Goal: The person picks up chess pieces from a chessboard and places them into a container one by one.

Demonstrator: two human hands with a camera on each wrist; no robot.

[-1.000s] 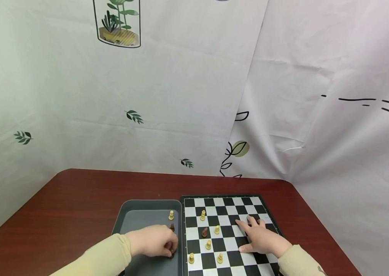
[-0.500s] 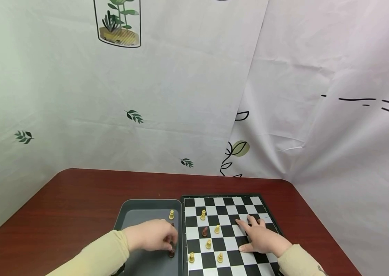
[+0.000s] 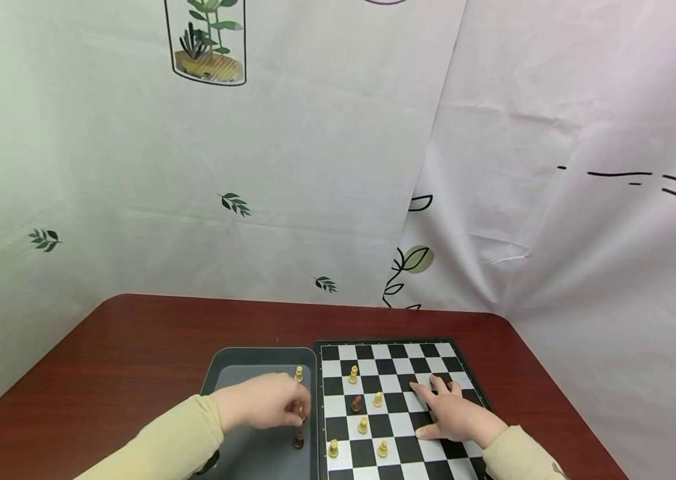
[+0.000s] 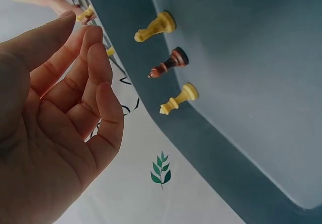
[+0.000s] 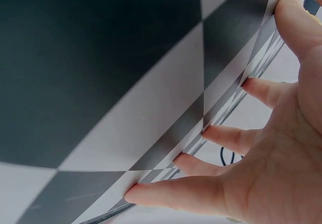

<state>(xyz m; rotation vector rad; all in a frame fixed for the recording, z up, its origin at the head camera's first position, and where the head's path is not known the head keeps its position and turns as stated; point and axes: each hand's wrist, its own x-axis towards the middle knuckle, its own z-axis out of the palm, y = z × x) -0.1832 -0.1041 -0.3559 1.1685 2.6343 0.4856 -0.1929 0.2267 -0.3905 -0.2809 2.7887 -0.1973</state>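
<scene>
My left hand [image 3: 269, 400] hovers over the right side of the grey tray [image 3: 242, 460], its fingers bent and nothing between thumb and fingertips. Just by those fingertips stands a yellow chess piece [image 4: 156, 26]. A dark brown chess piece [image 3: 299, 439] is nearer to me, and another yellow chess piece [image 3: 299, 373] is at the far end. A second brown chess piece [image 4: 170, 63] shows in the left wrist view; the hand hides it in the head view. On the chessboard [image 3: 398, 421] my right hand [image 3: 458, 415] rests with spread, straight fingers, fingertips touching the squares.
Several yellow pawns [image 3: 363, 425] and one brown pawn [image 3: 356, 403] stand on the left part of the board. Tray and board lie side by side on the reddish-brown table [image 3: 134, 373]. A printed white cloth [image 3: 314, 147] hangs behind it.
My left hand has risen and moved away from me, off the nearest brown chess piece, which now stands uncovered in the tray. The right hand has stayed in place.
</scene>
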